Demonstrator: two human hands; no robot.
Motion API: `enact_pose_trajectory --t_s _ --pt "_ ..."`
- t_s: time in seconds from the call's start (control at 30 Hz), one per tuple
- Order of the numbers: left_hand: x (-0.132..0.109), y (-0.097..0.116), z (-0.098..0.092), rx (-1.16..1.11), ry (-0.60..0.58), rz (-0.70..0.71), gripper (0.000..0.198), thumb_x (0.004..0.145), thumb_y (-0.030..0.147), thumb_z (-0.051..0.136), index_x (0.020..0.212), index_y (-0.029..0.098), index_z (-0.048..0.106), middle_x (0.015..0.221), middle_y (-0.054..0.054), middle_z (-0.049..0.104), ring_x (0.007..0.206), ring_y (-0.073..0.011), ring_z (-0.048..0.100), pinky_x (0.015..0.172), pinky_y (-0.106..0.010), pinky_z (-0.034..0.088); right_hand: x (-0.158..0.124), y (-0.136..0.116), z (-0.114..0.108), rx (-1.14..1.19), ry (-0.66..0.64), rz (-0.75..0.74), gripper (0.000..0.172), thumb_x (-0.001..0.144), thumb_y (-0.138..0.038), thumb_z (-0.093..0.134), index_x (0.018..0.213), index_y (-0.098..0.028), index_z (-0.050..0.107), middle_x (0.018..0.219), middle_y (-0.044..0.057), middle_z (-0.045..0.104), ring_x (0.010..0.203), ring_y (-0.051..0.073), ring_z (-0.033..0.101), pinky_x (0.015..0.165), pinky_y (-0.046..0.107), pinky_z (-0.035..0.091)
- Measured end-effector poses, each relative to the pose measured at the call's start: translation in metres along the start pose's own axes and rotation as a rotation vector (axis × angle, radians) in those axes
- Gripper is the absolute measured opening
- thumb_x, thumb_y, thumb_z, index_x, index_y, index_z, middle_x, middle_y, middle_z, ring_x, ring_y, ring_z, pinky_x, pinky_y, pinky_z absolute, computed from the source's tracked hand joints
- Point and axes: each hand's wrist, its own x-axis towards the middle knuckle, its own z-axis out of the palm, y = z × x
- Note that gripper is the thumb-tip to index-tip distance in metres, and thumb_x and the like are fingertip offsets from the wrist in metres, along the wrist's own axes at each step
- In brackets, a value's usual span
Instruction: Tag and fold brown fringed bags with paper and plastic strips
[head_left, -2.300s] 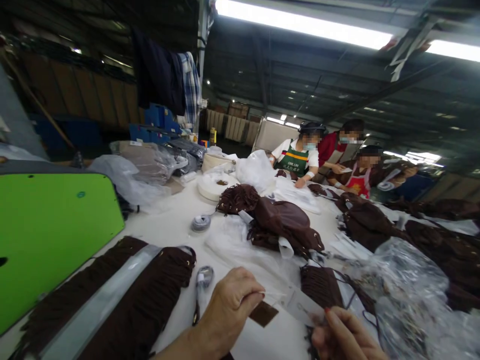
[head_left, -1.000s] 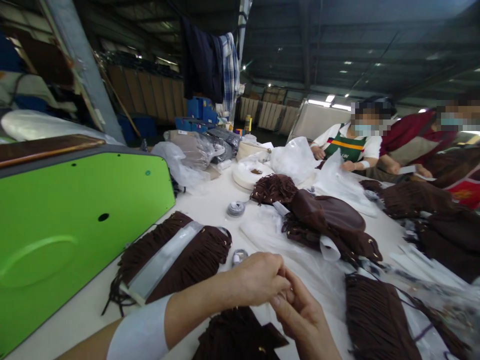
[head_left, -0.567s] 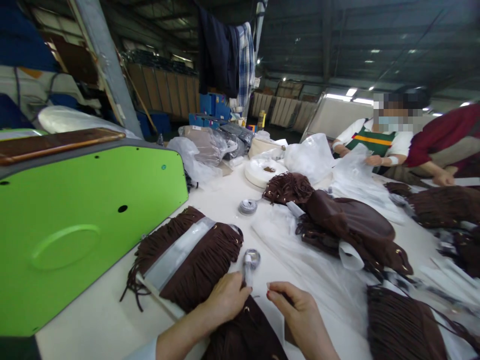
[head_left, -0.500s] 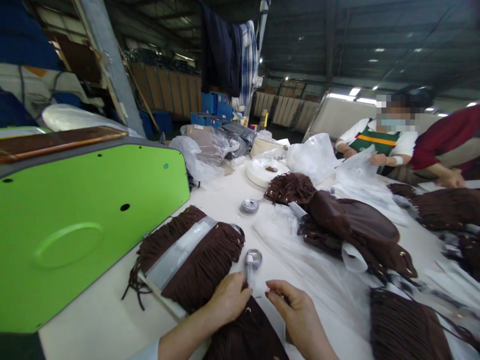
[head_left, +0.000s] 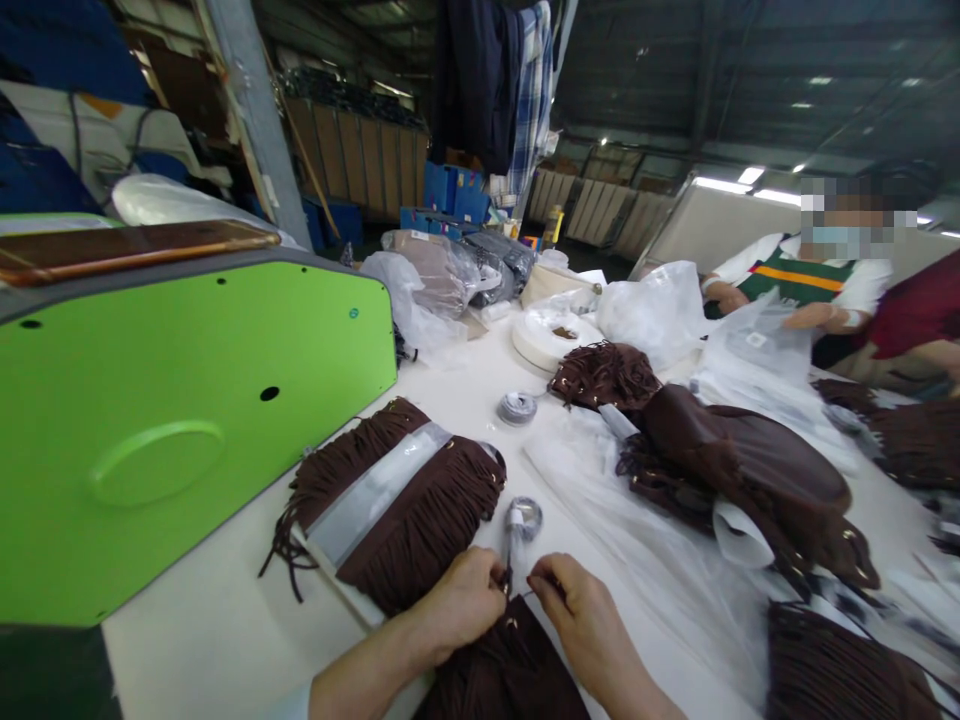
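A dark brown fringed bag [head_left: 499, 670] with a gold-coloured eyelet lies at the bottom middle, below both hands. My left hand [head_left: 469, 597] is closed at its upper edge; a small dark piece shows at the fingertips, too small to name. Just to the right, my right hand [head_left: 581, 612] pinches with thumb and forefinger, and a thin dark line shows near the tips. Beyond the fingers lies a small coil [head_left: 525, 518] with a clear plastic-like strip. Another fringed brown bag [head_left: 409, 510], banded with a pale wrap, rests left of my left hand.
A green panel [head_left: 187, 430] stands along the left. Clear plastic sheeting [head_left: 637, 540], a brown bag [head_left: 739, 450], a grey coil [head_left: 517, 407] and a white roll [head_left: 536, 340] lie on the white table [head_left: 450, 385]. A co-worker [head_left: 799, 285] handles plastic at the far right.
The whole view has shifted, so most things appear further right. My right hand has come slightly nearer my left, and both remain above the brown bag's eyelet edge.
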Motion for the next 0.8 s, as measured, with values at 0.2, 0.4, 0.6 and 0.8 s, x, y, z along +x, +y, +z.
enact_pose_trajectory --t_s 0.2,0.4,0.6,0.8 --pt "0.000 0.001 -0.001 -0.058 -0.002 -0.091 0.023 0.060 0.001 0.049 0.076 0.014 0.058 0.062 0.004 0.050 0.058 -0.0111 0.046 0.051 -0.020 0.030 -0.001 -0.015 0.004 0.018 -0.102 0.065 0.019 0.080 -0.025 0.043 0.074 -0.021 0.060 0.077 0.004 0.065 0.075 0.018 0.059 0.068 0.029 0.040" --pt "0.001 0.003 -0.003 -0.153 -0.053 -0.118 0.029 0.055 -0.001 0.048 0.077 0.011 0.061 0.061 0.004 0.051 0.052 -0.0090 0.044 0.048 -0.020 0.029 0.004 -0.027 -0.005 0.086 -0.005 0.001 0.020 0.081 -0.032 0.043 0.074 -0.021 0.059 0.079 0.003 0.061 0.075 0.017 0.058 0.068 0.027 0.041" --pt "0.000 0.004 -0.001 -0.257 -0.067 -0.229 0.031 0.061 0.003 0.048 0.089 0.012 0.057 0.044 0.009 0.040 0.034 -0.0075 0.032 0.038 -0.020 0.017 0.005 -0.024 0.003 0.015 -0.059 0.064 0.016 0.081 -0.027 0.042 0.074 -0.022 0.056 0.070 0.001 0.060 0.069 0.017 0.057 0.065 0.028 0.039" --pt "0.005 -0.001 0.001 -0.393 -0.101 -0.268 0.024 0.056 0.006 0.060 0.079 0.013 0.057 0.040 0.011 0.036 0.034 -0.0053 0.027 0.040 -0.020 0.014 -0.012 -0.013 0.007 0.014 -0.060 0.067 0.014 0.079 -0.025 0.045 0.073 -0.021 0.058 0.079 0.004 0.062 0.073 0.018 0.058 0.067 0.028 0.041"
